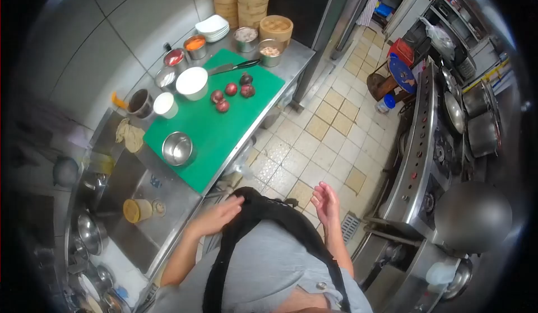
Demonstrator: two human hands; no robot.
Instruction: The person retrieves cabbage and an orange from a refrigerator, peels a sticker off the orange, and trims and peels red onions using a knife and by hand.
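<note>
My left hand (220,215) is held flat near the black apron (242,208), at the counter's front edge, with nothing in it. Over the tiled floor, to the right of the apron, my right hand (325,202) is raised with its fingers apart and empty. On the green cutting board (224,128) lie several red onions (231,89) and a knife (224,68). A steel bowl (177,148) sits at the board's near end. A white bowl (192,83) and a white cup (166,106) stand along its wall side.
Steel containers of ingredients (195,45), white plates (212,27) and bamboo steamers (253,2) line the wall. A sink (126,184) with a yellow-lidded jar (134,210) is at the left. A stove (412,167) stands across the aisle, with a blue-topped stool (402,73) beyond.
</note>
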